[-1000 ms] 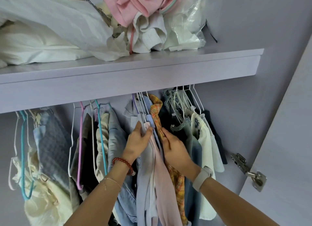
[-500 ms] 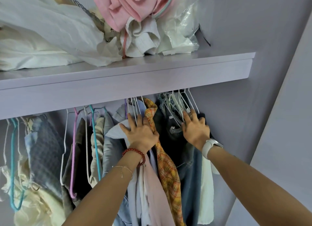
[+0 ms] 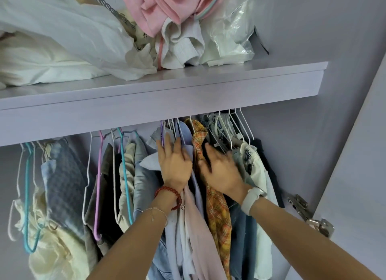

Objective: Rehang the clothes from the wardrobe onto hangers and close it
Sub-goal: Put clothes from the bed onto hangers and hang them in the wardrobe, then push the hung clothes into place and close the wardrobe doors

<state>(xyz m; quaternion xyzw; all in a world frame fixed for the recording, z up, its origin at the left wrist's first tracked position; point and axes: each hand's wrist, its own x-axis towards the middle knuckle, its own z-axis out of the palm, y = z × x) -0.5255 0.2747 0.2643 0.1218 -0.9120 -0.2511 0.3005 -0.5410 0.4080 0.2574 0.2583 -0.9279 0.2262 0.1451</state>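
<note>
Both hands [image 3: 175, 167] [image 3: 221, 173] press flat against hung clothes [image 3: 217, 213].

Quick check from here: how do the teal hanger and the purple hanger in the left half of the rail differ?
The teal hanger sits right of the purple hanger. The teal one lies against a cream garment; the purple one lies against a dark, grey-brown garment. The purple hanger's lower end reaches lower in the picture than the teal one's. Both are thin coloured hangers hooked up under the shelf, left of the left hand.
</note>
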